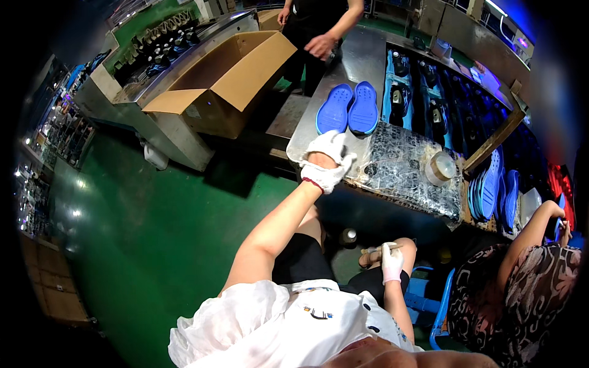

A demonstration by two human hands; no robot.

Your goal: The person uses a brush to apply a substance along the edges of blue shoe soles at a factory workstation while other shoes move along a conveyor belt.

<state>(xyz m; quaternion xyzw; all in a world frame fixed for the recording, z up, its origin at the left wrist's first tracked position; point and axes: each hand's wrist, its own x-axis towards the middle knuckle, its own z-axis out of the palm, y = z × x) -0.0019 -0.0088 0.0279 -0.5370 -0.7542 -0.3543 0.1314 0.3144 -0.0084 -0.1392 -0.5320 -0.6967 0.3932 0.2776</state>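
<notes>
My left hand (327, 161), in a white glove, reaches out to the near edge of the metal worktable (362, 55), with fingers spread just below a pair of blue shoe soles (348, 109) lying side by side, treads up. It holds nothing that I can see. My right hand (391, 262), also gloved, rests low by my knee and grips a thin wooden-handled brush (375, 249). A round tin of glue (440, 167) stands on the foil-covered patch of table to the right.
An open cardboard box (227, 76) sits on a bench at the left. A person in black (319, 27) stands behind the table. Another person in a patterned top (521, 288) sits at my right beside a stack of blue soles (494, 190). Green floor lies to the left.
</notes>
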